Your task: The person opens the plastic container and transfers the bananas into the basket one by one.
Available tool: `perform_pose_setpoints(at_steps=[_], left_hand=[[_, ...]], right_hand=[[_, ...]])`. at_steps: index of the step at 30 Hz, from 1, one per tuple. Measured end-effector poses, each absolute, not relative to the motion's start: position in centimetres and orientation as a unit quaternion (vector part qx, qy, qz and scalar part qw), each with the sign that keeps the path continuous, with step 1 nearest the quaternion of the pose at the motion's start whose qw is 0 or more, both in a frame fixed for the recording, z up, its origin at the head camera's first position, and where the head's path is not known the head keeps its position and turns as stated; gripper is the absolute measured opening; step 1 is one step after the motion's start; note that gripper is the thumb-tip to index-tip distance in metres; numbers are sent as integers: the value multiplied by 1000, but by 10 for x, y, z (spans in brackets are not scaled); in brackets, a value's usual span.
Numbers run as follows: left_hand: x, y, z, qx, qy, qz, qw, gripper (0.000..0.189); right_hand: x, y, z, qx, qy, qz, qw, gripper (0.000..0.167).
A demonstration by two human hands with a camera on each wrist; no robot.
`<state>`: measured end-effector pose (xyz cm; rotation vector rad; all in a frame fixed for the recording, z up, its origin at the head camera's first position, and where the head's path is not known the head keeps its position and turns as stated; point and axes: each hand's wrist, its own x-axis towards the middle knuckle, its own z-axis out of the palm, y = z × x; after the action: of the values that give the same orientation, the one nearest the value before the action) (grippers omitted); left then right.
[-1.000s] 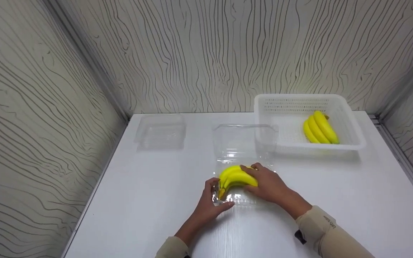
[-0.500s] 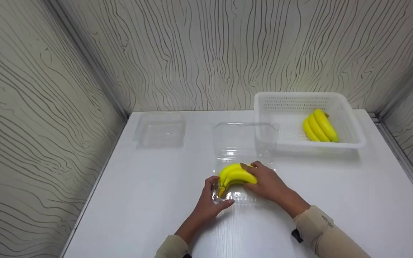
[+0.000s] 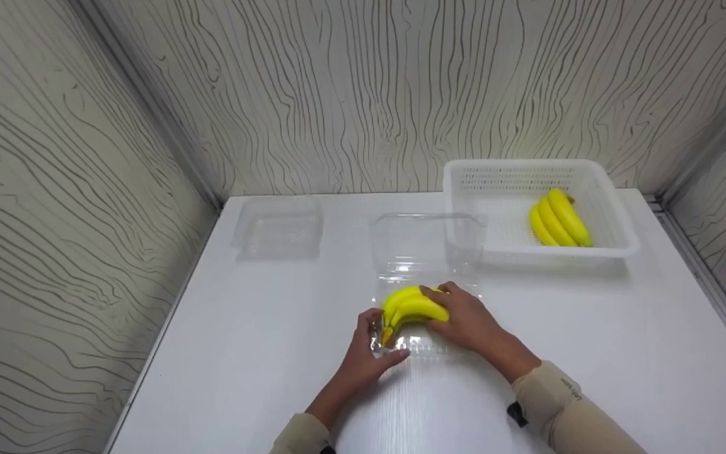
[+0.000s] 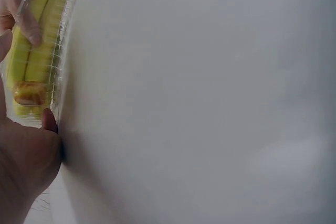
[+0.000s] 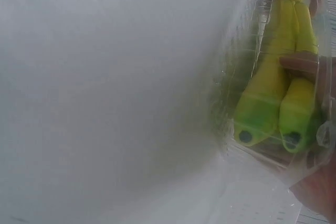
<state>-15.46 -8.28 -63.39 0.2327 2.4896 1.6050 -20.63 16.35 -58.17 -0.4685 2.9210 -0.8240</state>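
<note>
- Gripping the banana bunch [image 3: 414,306] with the right hand [image 3: 467,320], with digits bent over its top and along its near side.
- Holding the near left corner of the clear container [image 3: 425,345] with the left hand [image 3: 363,360], with fingers curled at the left wall and thumb along the front edge.
- Lying inside the container's base, between both hands: turned with the stem end [image 4: 30,93] toward the left fingers and the green tips [image 5: 254,119] toward the right hand.
- Apparently seating and steadying the fruit; probably calling next for easing the right fingers off without dragging it, while bracing the corner, then for folding over the lid [image 3: 394,244].
- Tipped back from the container's far edge at present, partly overlapping the white basket [image 3: 539,251] in the head view; cannot tell whether touching.
- Farther out, seeing another bunch [image 3: 559,219] inside the basket at right, and a second container [image 3: 282,230] at far left on the white table [image 3: 243,334].
</note>
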Motion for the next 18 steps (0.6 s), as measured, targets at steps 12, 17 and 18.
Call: perform_pose_setpoints(at_steps=[12, 17, 18], left_hand=[[-156, -83, -632, 73, 833, 541, 92, 87], [-155, -83, -633, 66, 834, 540, 91, 88], [-155, -83, -633, 65, 834, 540, 91, 88]], right_hand=[[-206, 162, -581, -145, 949, -277, 33, 66], [-206, 161, -582, -140, 950, -277, 38, 66], [-206, 161, -582, -140, 950, -276, 39, 66]])
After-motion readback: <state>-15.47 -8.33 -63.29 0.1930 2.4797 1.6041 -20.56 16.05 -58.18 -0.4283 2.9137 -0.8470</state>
